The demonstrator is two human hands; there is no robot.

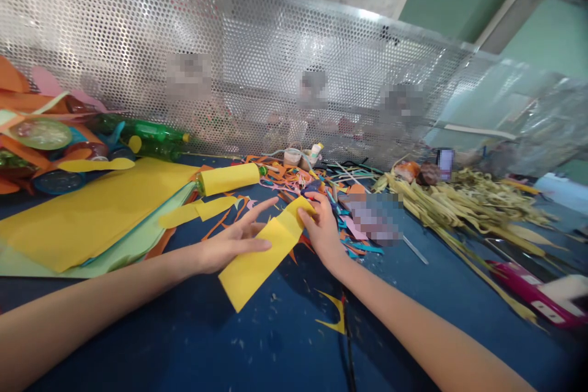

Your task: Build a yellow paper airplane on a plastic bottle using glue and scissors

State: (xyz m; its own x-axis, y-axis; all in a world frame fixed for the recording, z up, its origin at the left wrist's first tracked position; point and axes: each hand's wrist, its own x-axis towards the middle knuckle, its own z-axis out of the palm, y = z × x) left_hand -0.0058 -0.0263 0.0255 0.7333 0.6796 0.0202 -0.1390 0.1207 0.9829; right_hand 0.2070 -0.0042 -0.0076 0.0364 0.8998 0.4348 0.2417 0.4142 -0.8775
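A yellow paper strip (257,272), creased across near its upper end, is held slanting above the blue table. My right hand (324,229) pinches its upper end between thumb and fingers. My left hand (232,242) is at its left edge, thumb lying over the front and index finger stretched out; the other fingers are partly hidden behind the paper. Beyond the left hand, a green bottle wrapped in yellow paper (231,179) lies on its side. A cut yellow paper piece (202,211) is next to it.
Stacked coloured sheets (110,208) lie at left, below decorated bottles (151,130). Paper scraps (287,171) spread behind my hands. Dried husks (459,196) and a pink power strip (528,291) are at right. A black cable (349,343) crosses the table (184,343). A perforated metal screen (266,55) stands behind.
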